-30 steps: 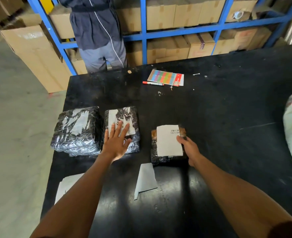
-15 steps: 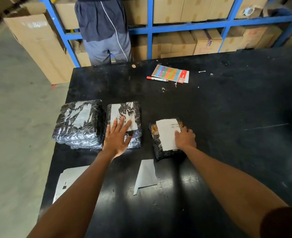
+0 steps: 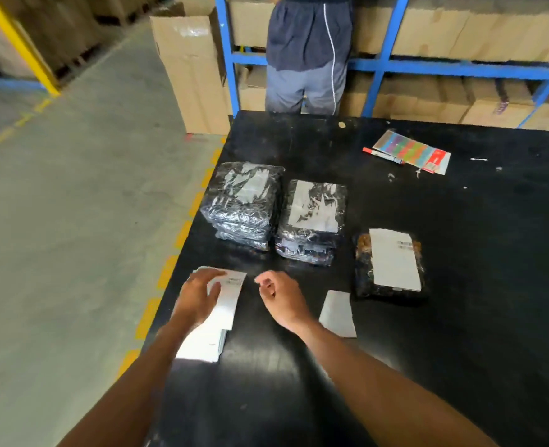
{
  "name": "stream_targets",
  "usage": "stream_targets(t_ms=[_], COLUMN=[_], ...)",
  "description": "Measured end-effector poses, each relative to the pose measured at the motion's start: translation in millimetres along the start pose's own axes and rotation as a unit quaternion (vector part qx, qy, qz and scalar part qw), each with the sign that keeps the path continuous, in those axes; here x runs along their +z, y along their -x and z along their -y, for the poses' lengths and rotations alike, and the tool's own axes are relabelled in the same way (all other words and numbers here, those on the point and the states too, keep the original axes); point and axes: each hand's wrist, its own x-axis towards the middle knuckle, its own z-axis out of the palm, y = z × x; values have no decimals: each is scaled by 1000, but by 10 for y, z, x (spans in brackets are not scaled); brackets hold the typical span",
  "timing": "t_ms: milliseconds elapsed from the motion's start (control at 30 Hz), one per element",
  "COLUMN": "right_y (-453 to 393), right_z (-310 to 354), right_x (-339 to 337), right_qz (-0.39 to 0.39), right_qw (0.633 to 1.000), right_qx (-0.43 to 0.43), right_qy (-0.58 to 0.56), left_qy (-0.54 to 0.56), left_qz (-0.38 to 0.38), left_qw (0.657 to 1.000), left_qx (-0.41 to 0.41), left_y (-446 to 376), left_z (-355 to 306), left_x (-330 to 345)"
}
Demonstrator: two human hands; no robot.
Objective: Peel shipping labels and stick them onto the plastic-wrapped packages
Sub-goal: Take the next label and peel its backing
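Near the table's front-left edge lies the label stack. Left hand rests on its top sheet, fingers bent over the far end; whether they pinch it cannot be told through the blur. Right hand hovers just beside, loosely curled, holding nothing. A loose backing sheet lies to its right. Farther back, three plastic-wrapped packages sit in a row: left package, middle package, and right package, each bearing a white label. Black table carries all.
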Motion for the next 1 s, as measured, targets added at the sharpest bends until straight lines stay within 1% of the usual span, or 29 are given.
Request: stream_targets(t_ms=[33,67,100,167,233,300,367,533,633,733,800,867,900,933,967,1000], right_y=[-26,-68,-93,-136,-159,-183,-218,-258,-270,-274,-255,-240,-228,-226,-230,-229], right_z=[91,165,222,291,305,312,302,262,263,247,260,307,345,373,399,427], right_x=[170,344,481,722,852,894,900,811,717,580,391,169,39,-67,-161,-261], right_qz=[46,75,84,58,6,-34,-34,-22,-1,10,27,72,93,110,121,125], right_qw=[999,996,993,982,966,950,940,943,942,935,936,936,935,932,931,929], right_qx=[18,46,86,175,247,295,318,318,313,321,297,261,245,232,222,211], right_qy=[-4,-6,-13,-46,-72,-97,-115,-100,-124,-147,-185,-225,-240,-254,-265,-277], left_qy=[-12,-23,-31,-21,-6,-9,-11,-22,-42,-85,-131,-176,-162,-116,-25,97], left_qz=[-7,-6,7,37,58,57,56,49,44,58,71,50,14,-18,-36,-33], left_qw=[999,997,993,986,984,985,986,987,987,982,974,971,977,984,989,983], left_qx=[-36,-77,-114,-158,-168,-163,-158,-153,-149,-161,-170,-157,-141,-132,-138,-153], left_y=[73,141,210,308,372,412,420,447,475,436,382,286,238,180,125,69], left_z=[154,302,413,612,674,665,671,704,698,660,549,432,338,250,118,-46], left_x=[-68,-116,-130,-112,-50,-10,2,26,54,12,-63,-124,-144,-148,-171,-199])
